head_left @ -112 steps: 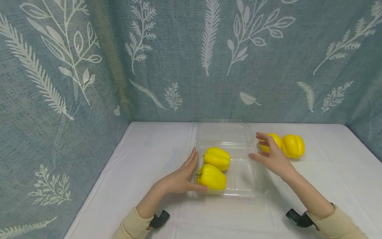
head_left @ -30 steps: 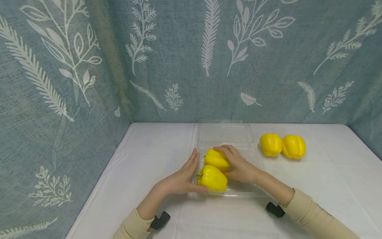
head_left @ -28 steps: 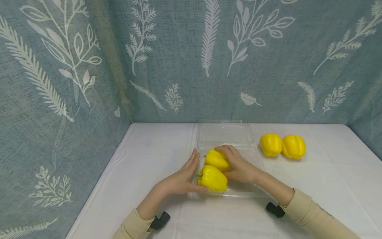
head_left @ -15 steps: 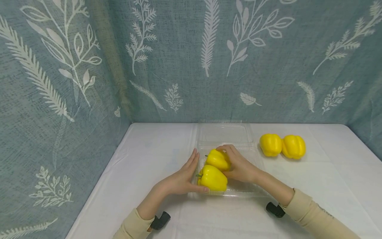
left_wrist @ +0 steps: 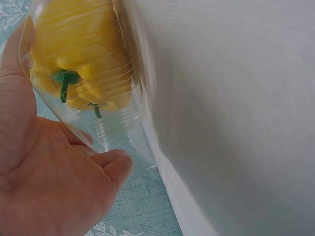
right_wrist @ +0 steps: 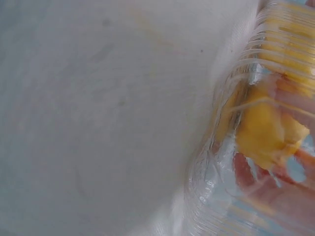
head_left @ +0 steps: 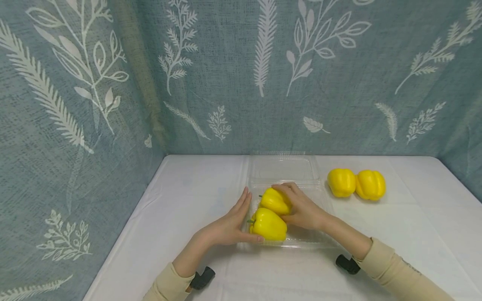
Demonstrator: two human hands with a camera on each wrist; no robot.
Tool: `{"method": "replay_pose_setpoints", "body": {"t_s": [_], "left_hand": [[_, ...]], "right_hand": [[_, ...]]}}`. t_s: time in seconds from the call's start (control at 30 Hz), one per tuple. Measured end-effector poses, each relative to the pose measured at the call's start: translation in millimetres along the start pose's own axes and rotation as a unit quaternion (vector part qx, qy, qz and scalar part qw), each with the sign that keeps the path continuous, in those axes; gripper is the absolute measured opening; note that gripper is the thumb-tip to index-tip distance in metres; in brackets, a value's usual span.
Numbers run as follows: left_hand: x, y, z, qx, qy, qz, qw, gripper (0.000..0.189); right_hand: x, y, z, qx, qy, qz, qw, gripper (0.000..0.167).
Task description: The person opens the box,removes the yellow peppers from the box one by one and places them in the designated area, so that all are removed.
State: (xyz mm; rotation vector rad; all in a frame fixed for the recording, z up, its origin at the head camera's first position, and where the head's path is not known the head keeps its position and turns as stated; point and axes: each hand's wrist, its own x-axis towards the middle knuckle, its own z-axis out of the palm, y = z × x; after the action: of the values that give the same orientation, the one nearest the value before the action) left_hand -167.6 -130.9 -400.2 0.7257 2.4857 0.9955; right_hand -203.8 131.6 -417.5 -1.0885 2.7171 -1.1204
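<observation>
A clear plastic clamshell box (head_left: 306,239) stands with its lid (head_left: 284,168) folded back, in the middle of the head view. Inside, on its left side, lie two yellow bell peppers: a front pepper (head_left: 269,225) and a rear pepper (head_left: 274,200), green stems pointing left. My right hand (head_left: 303,209) grips the rear pepper from its right end, fingers over the far side and thumb on the near side. With fingers straight, my left hand (head_left: 227,225) rests along the box's left wall, thumb at the front rim. In the left wrist view both green stems show through the plastic.
Two more yellow bell peppers, a left one (head_left: 342,182) and a right one (head_left: 370,184), sit side by side on the white tablecloth (head_left: 414,221), right of the box. A blue-green leaf-patterned curtain (head_left: 233,75) hangs behind the table and along its left side.
My right hand has come from beside the loose peppers, leftward into the box, and taken hold of the rear pepper, which has shifted slightly right. The left hand stays put.
</observation>
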Motion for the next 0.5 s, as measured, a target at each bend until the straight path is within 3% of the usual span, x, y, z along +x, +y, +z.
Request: {"method": "replay_pose_setpoints", "body": {"t_s": [0.23, 0.5], "left_hand": [[-0.2, 0.6, 0.1, 0.001, 0.001, -0.002, 1.0, 0.122], [-0.3, 1.3, 0.1, 0.0, 0.001, -0.003, 1.0, 0.122]], "right_hand": [[-0.5, 0.3, -1.4, 0.014, 0.009, -0.001, 0.9999, 0.08], [-2.2, -0.2, -3.1, 0.012, 0.006, 0.027, 0.9995, 0.08]]}}
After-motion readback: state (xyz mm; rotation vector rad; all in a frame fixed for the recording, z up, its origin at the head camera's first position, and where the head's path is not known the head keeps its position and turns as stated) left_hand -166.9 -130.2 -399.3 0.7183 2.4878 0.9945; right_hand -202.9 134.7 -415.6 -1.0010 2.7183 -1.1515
